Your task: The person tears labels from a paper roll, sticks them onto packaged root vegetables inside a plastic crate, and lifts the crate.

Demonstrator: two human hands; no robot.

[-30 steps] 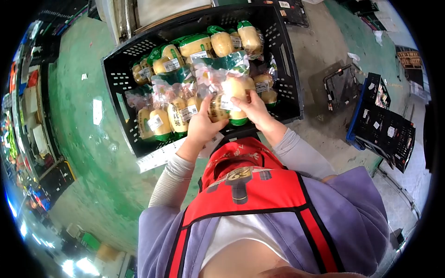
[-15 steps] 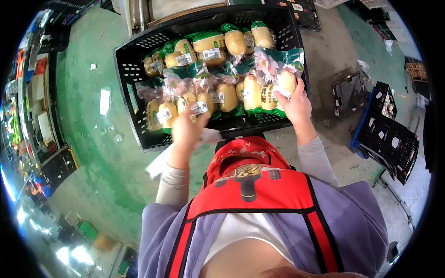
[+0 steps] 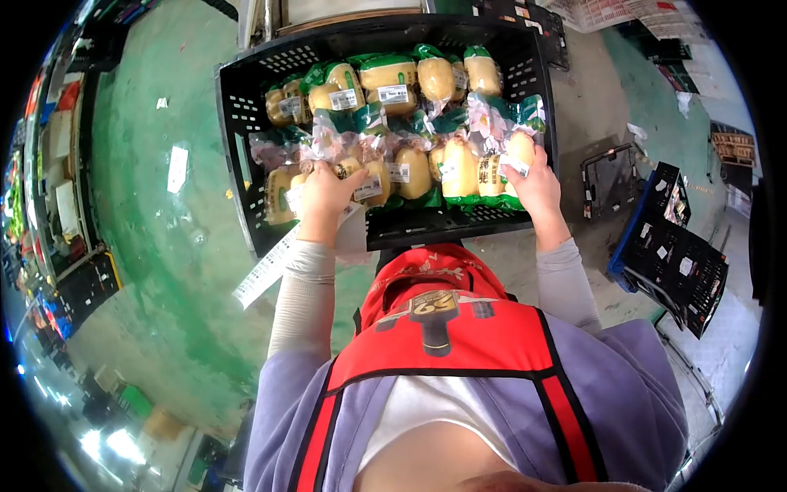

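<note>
Plastic bags of pale lotus root, with green ends, pink flower prints and white barcode labels, lie in two rows in a black crate (image 3: 238, 193). My right hand (image 3: 539, 195) is closed round the end of the rightmost front bag (image 3: 461, 174). Over the left front bag (image 3: 373, 182) rests my left hand (image 3: 326, 197), thumb and fingers apart against the plastic. A printed white paper strip (image 3: 269, 266) hangs from under this hand, apparently held in the palm. The lower fingers of my left hand are hidden.
Folded black crates (image 3: 672, 246) lean at the right, beside a black frame (image 3: 607, 184) on the floor. Shelving with goods (image 3: 61, 189) lines the left side. Paper scraps (image 3: 178, 170) lie on the green floor.
My left hand, blurred before, has come to rest on the left front bag, its paper strip swinging lower left. The crate appears shifted slightly right in view. My right hand keeps its hold.
</note>
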